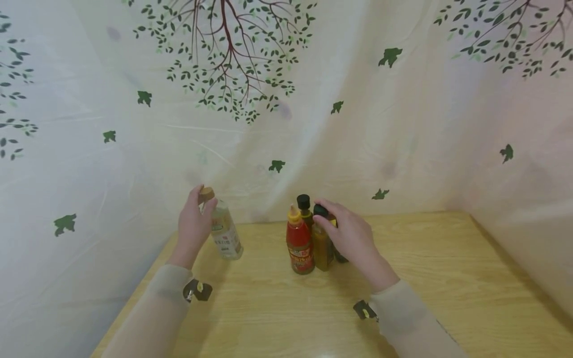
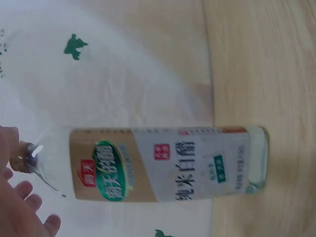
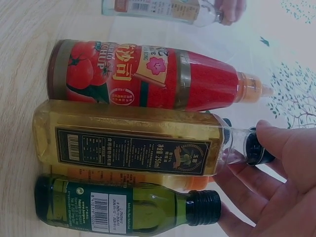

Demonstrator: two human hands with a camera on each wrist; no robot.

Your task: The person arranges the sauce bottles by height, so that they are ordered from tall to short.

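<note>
My left hand [image 1: 195, 223] pinches the brown cap of a clear glass white-vinegar bottle [image 1: 226, 236] at the left of the table. The left wrist view shows its beige and white label [image 2: 163, 163] facing the camera. At the centre, my right hand [image 1: 355, 238] holds the black cap of a square bottle of yellow oil [image 3: 128, 143] between thumb and fingers. Beside that oil stands a red ketchup bottle [image 1: 301, 246] with a yellow nozzle. On the oil's other side is a green glass bottle [image 3: 123, 207] with a black cap, close to the right fingers.
A black-capped bottle [image 1: 304, 202] stands behind the ketchup, mostly hidden. Between the oil and green bottles an orange cap [image 3: 200, 182] shows. The wooden table [image 1: 268, 313] meets a pale curtain [image 1: 250, 149] with printed leaves at its back and sides.
</note>
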